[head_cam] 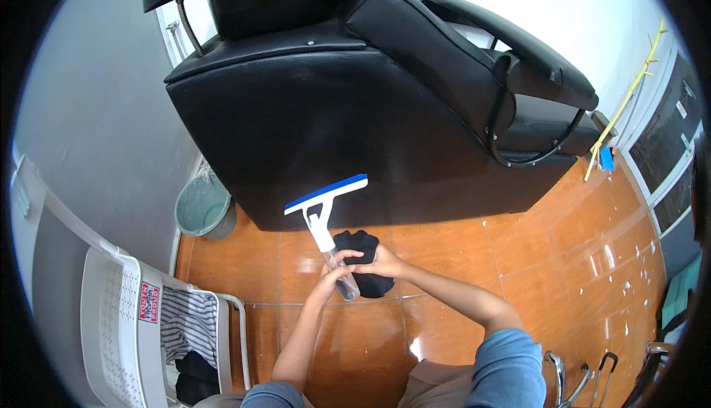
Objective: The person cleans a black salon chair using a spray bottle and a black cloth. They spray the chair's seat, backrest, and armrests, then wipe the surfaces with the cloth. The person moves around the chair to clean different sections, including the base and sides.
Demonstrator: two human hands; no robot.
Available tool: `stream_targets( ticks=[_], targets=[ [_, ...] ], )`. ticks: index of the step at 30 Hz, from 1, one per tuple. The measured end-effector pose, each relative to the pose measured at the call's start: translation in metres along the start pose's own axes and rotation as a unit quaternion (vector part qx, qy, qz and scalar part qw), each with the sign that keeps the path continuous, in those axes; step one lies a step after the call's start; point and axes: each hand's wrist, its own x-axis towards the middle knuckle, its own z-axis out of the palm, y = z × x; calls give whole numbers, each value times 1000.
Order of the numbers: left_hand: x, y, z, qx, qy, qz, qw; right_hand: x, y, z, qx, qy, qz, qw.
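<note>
My left hand (332,278) is wrapped around the transparent bottle of a spray squeegee (320,231). The squeegee's white head with a blue blade points up and away from me, tilted, in front of a black padded salon chair (333,141). A bunched black cloth (374,286) is in my right hand (385,263), just right of the bottle. That hand's thumb reaches across to the bottle near my left fingers, while its other fingers are mostly hidden by the cloth.
A grey-green bucket (204,208) stands between the wall and the chair. At lower left is a white trolley basket (125,324) with striped and black fabric in it. White scraps litter the orange tiled floor (555,252) to the right. A yellow stand (627,100) leans at far right.
</note>
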Motion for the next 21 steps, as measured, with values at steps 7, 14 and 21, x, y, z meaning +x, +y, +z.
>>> stream_targets(
  ticks=[7, 14, 21],
  targets=[
    [18, -12, 14, 26, 36, 23, 999, -28, -2, -48, -421, 346, -25, 838],
    [42, 16, 11, 137, -41, -79, 987, -35, -76, -177, -501, 576, -177, 621],
    [57, 49, 14, 121, -100, -132, 979, -18, -79, -241, -619, 628, -252, 399]
  ],
)
